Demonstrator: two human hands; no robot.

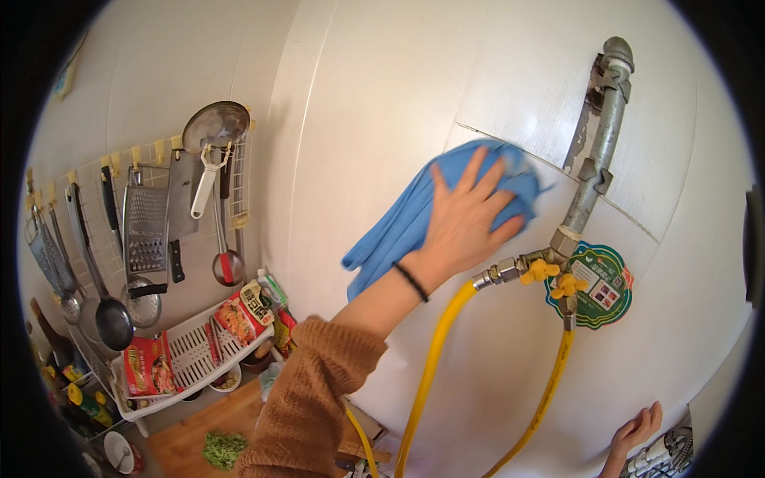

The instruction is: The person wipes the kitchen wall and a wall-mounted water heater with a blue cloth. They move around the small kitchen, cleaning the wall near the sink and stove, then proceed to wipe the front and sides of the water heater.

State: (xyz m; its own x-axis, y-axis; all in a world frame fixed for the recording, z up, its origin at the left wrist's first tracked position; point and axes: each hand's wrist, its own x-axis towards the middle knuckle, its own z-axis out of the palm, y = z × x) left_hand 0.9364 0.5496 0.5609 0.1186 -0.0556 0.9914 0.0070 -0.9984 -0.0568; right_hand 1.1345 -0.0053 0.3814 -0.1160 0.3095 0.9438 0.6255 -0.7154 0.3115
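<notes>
My left hand (466, 227), at the end of a brown knit sleeve, presses a blue cloth (390, 239) flat against the pale wall (374, 95). Its fingers are spread over the bunched cloth, and the hand is slightly blurred. To its right, a grey metal gas pipe (607, 131) runs down the wall to two yellow valve handles (554, 279). A yellow hose (438, 342) hangs just below my left wrist. Low at the right, my right hand (637, 429) is off the wall cloth, its fingers loosely extended, with nothing seen in it.
Utensils hang from a wall rack at the left, among them a grater (147, 227), a cleaver (183, 191) and a black ladle (114, 323). Below stands a white slotted tray (194, 358) with food packets. Chopped greens (224, 450) lie on a wooden board (171, 446). A green sticker (602, 291) sits behind the valves.
</notes>
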